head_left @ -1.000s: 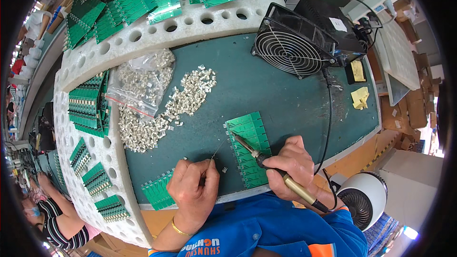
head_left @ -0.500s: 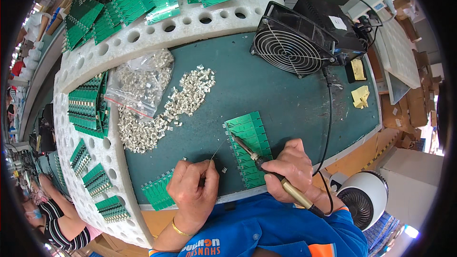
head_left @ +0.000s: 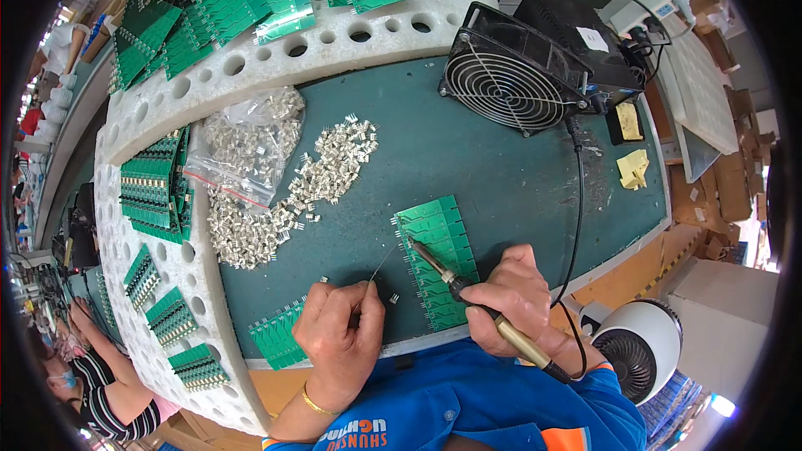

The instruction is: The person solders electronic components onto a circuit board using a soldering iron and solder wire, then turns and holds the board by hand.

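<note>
A green circuit board panel [head_left: 443, 242] lies on the dark green mat, small metal connectors along its left edge. My right hand [head_left: 510, 301] grips a soldering iron [head_left: 511, 338], its tip resting at the board's upper left edge. Pinched in my left hand [head_left: 341, 326] is a thin solder wire [head_left: 384, 261], which reaches up toward that same edge. A second green panel [head_left: 280, 336] lies partly behind my left hand. One loose connector [head_left: 394, 298] sits between my left hand and the board.
A heap of small metal connectors [head_left: 246, 230] lies left, beside a clear plastic bag [head_left: 251, 142] of more. White foam trays [head_left: 251, 67] with green boards border the mat. A black fan [head_left: 505, 88] stands at the back right; the iron's cable [head_left: 579, 200] runs down the right side.
The iron's tip has shifted very slightly down and right along the board's edge. My left hand and the panel hold their places.
</note>
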Demonstrator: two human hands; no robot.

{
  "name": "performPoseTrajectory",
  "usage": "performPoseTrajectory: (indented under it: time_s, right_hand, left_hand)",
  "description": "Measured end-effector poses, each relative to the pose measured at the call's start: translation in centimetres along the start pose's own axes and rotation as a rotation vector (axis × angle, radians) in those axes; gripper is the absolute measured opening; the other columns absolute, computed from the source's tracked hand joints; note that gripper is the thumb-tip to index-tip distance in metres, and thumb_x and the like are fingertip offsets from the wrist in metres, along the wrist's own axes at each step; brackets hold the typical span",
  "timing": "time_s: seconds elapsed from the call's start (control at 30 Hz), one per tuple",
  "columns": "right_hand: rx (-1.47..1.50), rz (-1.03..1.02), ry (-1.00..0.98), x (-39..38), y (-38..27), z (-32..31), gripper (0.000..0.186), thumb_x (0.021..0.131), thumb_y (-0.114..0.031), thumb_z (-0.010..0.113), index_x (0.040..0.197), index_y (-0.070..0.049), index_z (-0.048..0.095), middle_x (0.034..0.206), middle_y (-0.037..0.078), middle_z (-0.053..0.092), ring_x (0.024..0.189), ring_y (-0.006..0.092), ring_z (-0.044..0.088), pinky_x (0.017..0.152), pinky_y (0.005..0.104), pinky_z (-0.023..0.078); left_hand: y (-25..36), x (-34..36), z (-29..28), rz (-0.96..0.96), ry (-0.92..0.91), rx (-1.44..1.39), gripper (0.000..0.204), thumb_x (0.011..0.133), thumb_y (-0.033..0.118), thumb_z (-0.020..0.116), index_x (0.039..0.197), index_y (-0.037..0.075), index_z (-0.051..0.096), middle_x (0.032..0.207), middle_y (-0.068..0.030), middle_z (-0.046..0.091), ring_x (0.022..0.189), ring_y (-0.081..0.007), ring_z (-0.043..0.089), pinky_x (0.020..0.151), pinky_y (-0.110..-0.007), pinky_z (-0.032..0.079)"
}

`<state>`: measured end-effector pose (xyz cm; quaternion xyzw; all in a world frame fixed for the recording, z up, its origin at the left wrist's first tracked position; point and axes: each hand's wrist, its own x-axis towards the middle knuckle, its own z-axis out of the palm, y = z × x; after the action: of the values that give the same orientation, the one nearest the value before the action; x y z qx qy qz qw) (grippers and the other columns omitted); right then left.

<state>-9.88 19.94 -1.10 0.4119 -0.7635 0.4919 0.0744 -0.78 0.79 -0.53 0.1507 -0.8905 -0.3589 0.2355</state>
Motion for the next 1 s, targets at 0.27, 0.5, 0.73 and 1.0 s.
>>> performPoseTrajectory:
  time_s: [0.27, 0.5, 0.73, 1.0]
  right_hand:
    - [-0.005, 0.006, 0.010, -0.09, -0.20, -0.55, 0.024, 0.071, -0.004, 0.072, 0.094, -0.007, 0.065, 0.064, 0.000, 0.062, 0.053, 0.0171, 0.052, 0.065, 0.0344, 0.038]
    - [0.047, 0.030, 0.031, -0.47, 0.11, -0.27, 0.023, 0.071, -0.004, 0.072, 0.093, -0.007, 0.066, 0.064, 0.000, 0.062, 0.052, 0.0170, 0.052, 0.066, 0.0342, 0.038]
    - [0.062, 0.033, 0.017, -0.26, 0.24, -0.20, 0.021, 0.072, -0.004, 0.072, 0.092, -0.008, 0.066, 0.065, 0.000, 0.062, 0.051, 0.0171, 0.051, 0.065, 0.0343, 0.038]
    - [0.066, 0.034, 0.012, -0.07, 0.20, -0.21, 0.019, 0.073, -0.004, 0.071, 0.091, -0.008, 0.065, 0.063, 0.000, 0.060, 0.051, 0.0178, 0.050, 0.065, 0.0346, 0.038]
  left_hand:
    - [0.31, -0.25, -0.19, -0.043, 0.002, 0.003, 0.012, 0.076, -0.006, 0.074, 0.075, 0.002, 0.065, 0.063, -0.0042, 0.048, 0.052, -0.0121, 0.044, 0.047, -0.028, 0.032]
    - [0.39, -0.41, -0.11, -0.040, -0.012, 0.004, 0.012, 0.075, -0.007, 0.074, 0.076, 0.002, 0.065, 0.063, -0.0048, 0.048, 0.052, -0.0124, 0.045, 0.047, -0.028, 0.033]
    - [0.23, -0.45, 0.01, -0.011, -0.006, -0.011, 0.012, 0.075, -0.007, 0.074, 0.076, 0.001, 0.065, 0.063, -0.0053, 0.049, 0.052, -0.0134, 0.046, 0.047, -0.028, 0.034]
    - [0.40, -0.38, -0.06, -0.017, -0.018, -0.016, 0.012, 0.074, -0.007, 0.074, 0.076, 0.001, 0.065, 0.063, -0.0058, 0.049, 0.052, -0.0145, 0.047, 0.047, -0.028, 0.035]
